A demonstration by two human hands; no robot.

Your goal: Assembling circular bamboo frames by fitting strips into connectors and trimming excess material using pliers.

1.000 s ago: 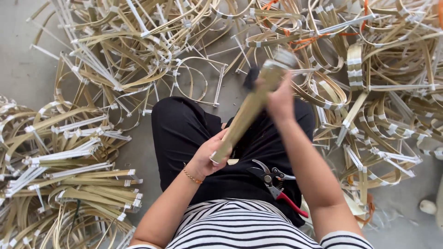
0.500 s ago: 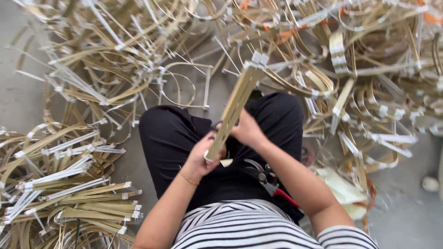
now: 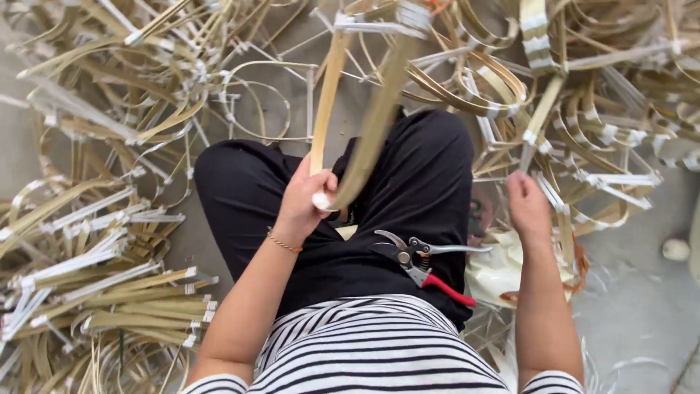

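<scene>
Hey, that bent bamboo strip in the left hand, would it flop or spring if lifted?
The bamboo strip probably springs: it keeps a bowed loop while the left hand pinches its ends. It looks thin, so likely light.

Bent strip [image 3: 364, 138]: pale yellow-green split bamboo or cane by its look, smooth, faintly satin, ends wrapped in white tape; pinched in the left hand [image 3: 306, 201].
Loose bundles [image 3: 109, 292]: same fibrous strip material, matt to satin, bound with white tape.
Pruning shears [image 3: 423, 263]: bare grey metal blades, dull sheen; red glossy plastic-coated handle.
Trousers [image 3: 430, 175]: black cloth, matt.
Top [image 3: 372, 350]: black-and-white striped knit cloth.
Bracelet [image 3: 283, 242]: thin gold-coloured metal chain.
Floor [image 3: 642, 306]: grey concrete, rough, matt.
</scene>
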